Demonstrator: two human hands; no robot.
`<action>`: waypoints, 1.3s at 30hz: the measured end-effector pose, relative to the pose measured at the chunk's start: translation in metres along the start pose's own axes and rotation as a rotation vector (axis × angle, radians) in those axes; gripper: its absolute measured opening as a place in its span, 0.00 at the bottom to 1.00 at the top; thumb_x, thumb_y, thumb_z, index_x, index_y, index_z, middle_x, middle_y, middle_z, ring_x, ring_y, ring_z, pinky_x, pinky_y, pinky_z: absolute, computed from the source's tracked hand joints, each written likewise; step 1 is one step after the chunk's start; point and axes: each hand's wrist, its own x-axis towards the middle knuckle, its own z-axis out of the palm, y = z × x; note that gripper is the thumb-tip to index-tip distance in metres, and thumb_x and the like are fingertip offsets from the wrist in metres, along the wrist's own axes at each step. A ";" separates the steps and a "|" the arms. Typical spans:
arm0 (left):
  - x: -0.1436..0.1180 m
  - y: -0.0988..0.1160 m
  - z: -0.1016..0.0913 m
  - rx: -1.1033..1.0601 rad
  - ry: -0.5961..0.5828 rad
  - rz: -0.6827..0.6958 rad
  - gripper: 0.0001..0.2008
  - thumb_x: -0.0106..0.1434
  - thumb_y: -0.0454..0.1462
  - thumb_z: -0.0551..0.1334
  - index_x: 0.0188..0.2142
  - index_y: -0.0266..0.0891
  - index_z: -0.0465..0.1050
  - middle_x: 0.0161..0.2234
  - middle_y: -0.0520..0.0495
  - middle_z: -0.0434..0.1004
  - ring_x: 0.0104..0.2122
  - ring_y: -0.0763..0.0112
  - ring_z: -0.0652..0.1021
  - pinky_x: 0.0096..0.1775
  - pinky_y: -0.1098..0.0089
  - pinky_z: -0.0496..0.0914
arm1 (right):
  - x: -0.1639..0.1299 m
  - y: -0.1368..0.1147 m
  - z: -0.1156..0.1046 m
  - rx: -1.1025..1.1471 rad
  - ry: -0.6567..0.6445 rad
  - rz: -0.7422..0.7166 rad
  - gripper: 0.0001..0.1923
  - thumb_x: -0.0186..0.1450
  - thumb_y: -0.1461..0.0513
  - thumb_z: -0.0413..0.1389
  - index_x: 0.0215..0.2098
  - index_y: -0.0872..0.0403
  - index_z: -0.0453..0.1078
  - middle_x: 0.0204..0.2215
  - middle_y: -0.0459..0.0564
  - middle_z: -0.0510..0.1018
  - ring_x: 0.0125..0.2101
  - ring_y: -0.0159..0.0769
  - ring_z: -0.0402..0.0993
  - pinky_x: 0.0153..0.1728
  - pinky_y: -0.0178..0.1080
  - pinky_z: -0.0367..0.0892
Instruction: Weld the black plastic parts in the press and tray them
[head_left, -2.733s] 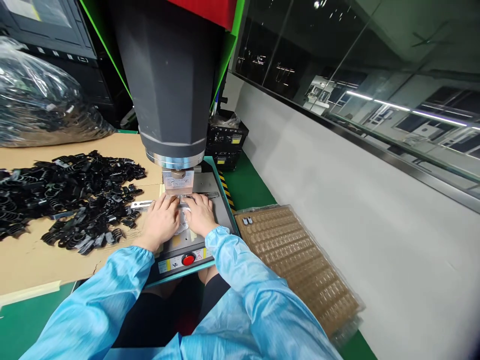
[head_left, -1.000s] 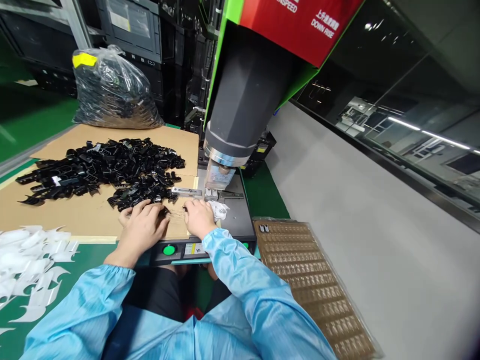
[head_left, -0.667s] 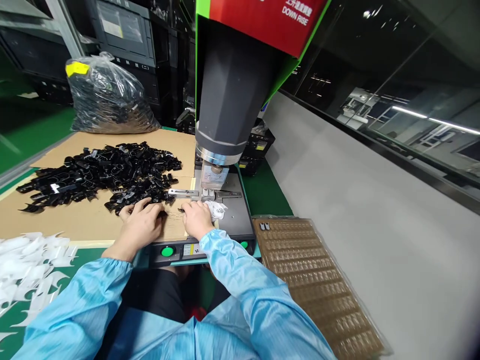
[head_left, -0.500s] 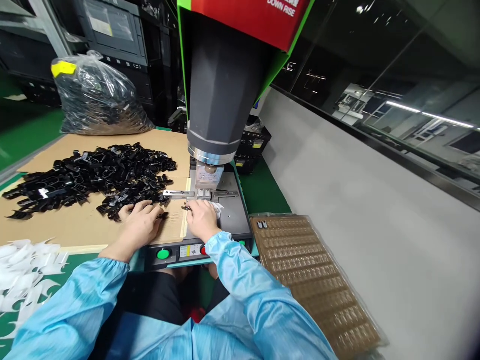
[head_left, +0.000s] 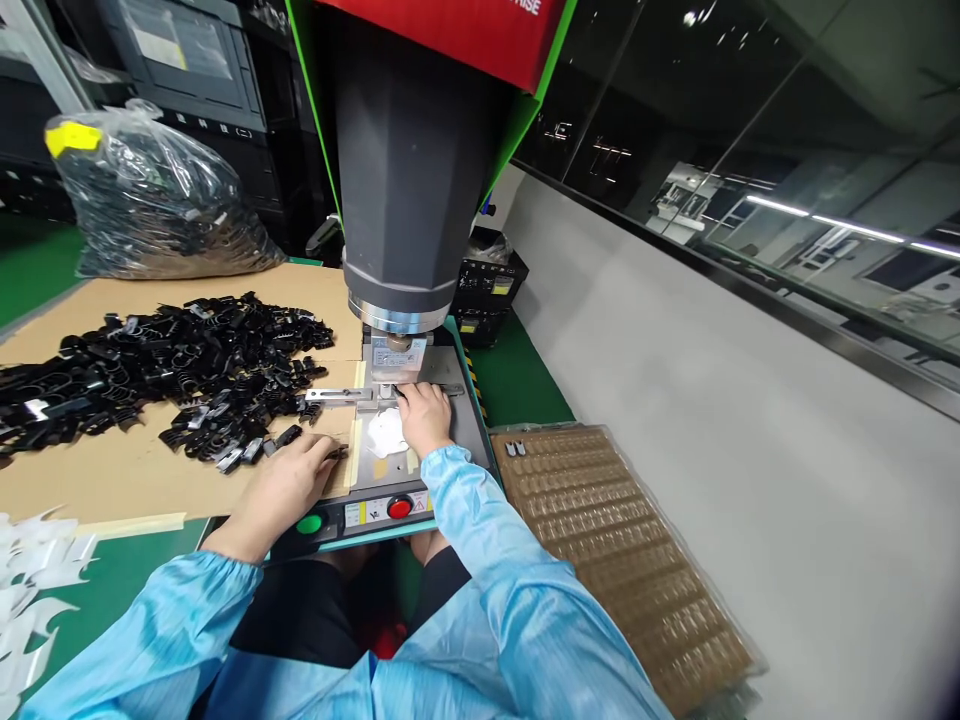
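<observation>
Right hand (head_left: 424, 415) has moved up from the cardboard (head_left: 112, 475) to the fixture (head_left: 390, 392) under the press horn (head_left: 397, 352), fingers curled at it; whether they hold a part, can't tell. Left hand (head_left: 289, 482) lies flat at the cardboard's edge, fingers loosely extended beside a small black part (head_left: 287, 437), long axis left-right. Black parts pile (head_left: 165, 365) sits on cardboard over the green bench (head_left: 517, 385); blister tray (head_left: 607, 545) lies to the right. Fixture contents hidden.

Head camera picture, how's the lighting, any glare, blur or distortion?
Head view: evenly and brightly lit, hands sharp; the window mirrors ceiling strip lights; glare glints on the plastic bag; wide-angle bending tilts the machine column and curves the edges; the bottom right corner darkens and softens.
</observation>
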 end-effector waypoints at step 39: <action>0.118 0.048 0.034 -0.200 0.175 -0.003 0.22 0.71 0.38 0.57 0.62 0.35 0.74 0.53 0.30 0.73 0.56 0.45 0.77 0.60 0.49 0.76 | 0.000 0.002 -0.015 -0.062 -0.081 -0.121 0.18 0.76 0.64 0.52 0.62 0.49 0.71 0.52 0.57 0.75 0.53 0.51 0.65 0.53 0.50 0.66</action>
